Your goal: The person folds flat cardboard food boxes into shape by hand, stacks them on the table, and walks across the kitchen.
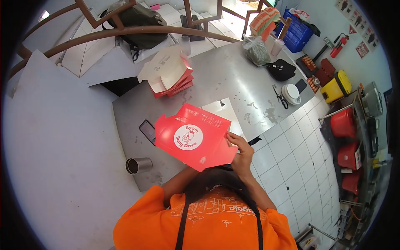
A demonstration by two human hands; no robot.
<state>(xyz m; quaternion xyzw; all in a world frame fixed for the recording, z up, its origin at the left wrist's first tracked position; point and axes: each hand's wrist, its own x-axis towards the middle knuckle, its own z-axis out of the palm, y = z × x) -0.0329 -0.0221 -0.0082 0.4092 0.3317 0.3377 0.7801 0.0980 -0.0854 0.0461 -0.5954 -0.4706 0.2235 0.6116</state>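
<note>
A red cardboard food box (212, 143), partly folded and printed with a white round "Ayam Bang Dava" logo, is held up over the metal table. My right hand (241, 155) grips its right edge, thumb and fingers closed on the cardboard. My left forearm reaches under the box, which hides my left hand and its fingers. Beneath the box's upper right side lies a pale flat sheet (227, 113), partly covered. A stack of red and white box blanks (168, 75) rests farther back on the table. A phone (147, 131) lies just left of the held box.
The metal table (212, 75) carries a steel tumbler (138, 165) at its near left, scissors (280, 98) and a white roll-like stack (291, 93) at right. A black pouch (281, 69) and a plastic bag (257, 51) sit at the far end. A brown railing (146, 30) runs behind.
</note>
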